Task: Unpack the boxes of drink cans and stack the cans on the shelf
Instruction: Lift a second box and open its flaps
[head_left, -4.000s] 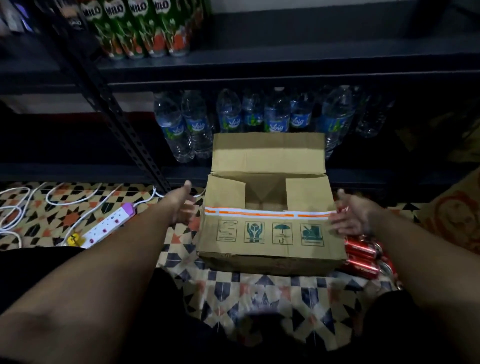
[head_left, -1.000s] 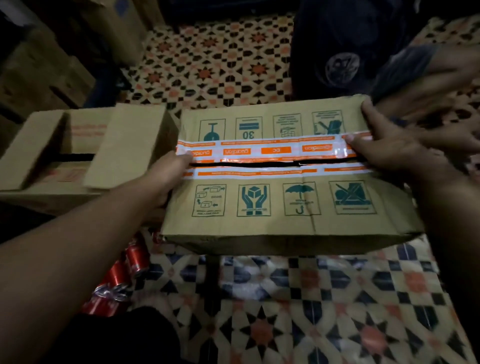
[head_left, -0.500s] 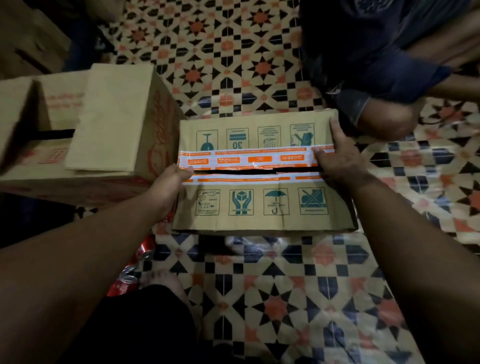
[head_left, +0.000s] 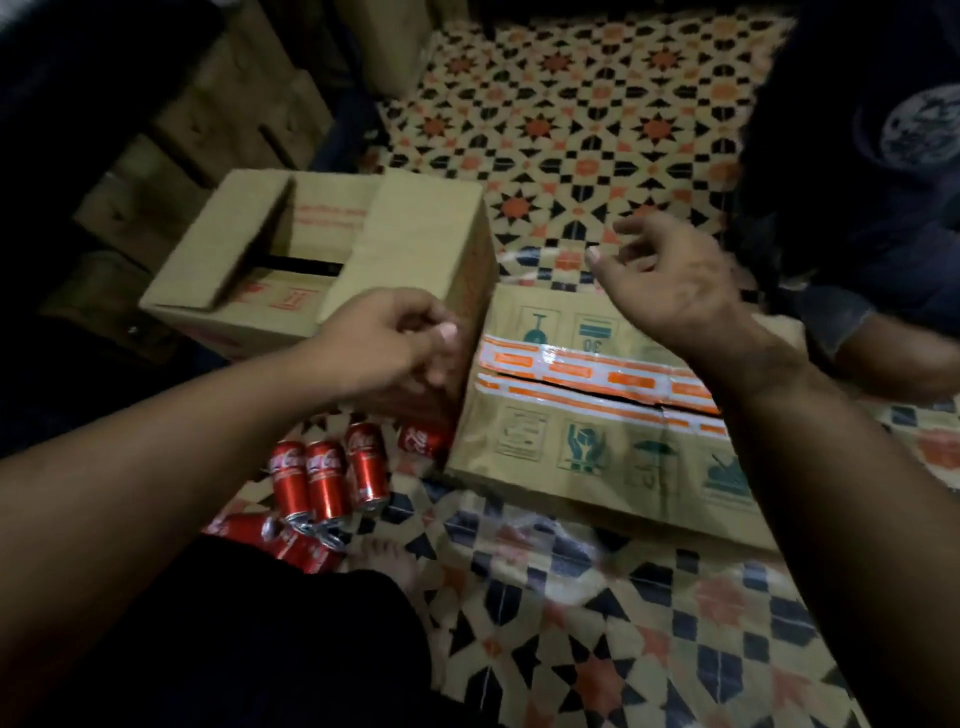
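Observation:
A flattened-looking cardboard box (head_left: 587, 441) with orange tape along its closed flaps lies on the patterned floor, right of centre. My left hand (head_left: 395, 338) hovers at its left end with fingers loosely curled, holding nothing. My right hand (head_left: 670, 280) hangs above the box's far edge, fingers relaxed and off the cardboard. Several red cola cans (head_left: 327, 478) lie on the floor at the box's near left, by my knee. The shelf is out of view.
A second cardboard box (head_left: 415, 234) with partly open flaps stands to the left, touching the taped box. More cartons (head_left: 228, 114) are stacked in the dark at the upper left. Another person in dark clothes (head_left: 857, 156) sits at the upper right.
Both my hands have let go of the taped box, which now lies on the floor beside the other box. The red cans have come into fuller view.

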